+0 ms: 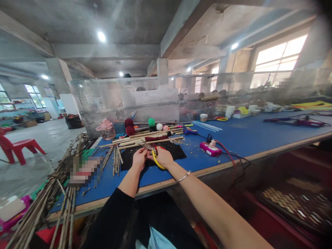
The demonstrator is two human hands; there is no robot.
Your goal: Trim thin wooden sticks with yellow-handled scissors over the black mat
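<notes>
Past the bare right forearm (212,197), grips yellow-handled scissors (156,160) with the right hand (164,158) over the black mat (178,151); presses the left hand's (139,158) fingers together just beside them, contents hidden. Seemingly partway: short sticks (117,160) near the mat, long branches (38,211) bundled farther left.

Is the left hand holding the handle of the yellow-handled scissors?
No, the right hand grips the yellow-handled scissors by the handle.

Lamps (101,36) glow under a concrete ceiling (129,20), with windows (281,57), grey floor (59,135) and a red chair (19,148).
</notes>
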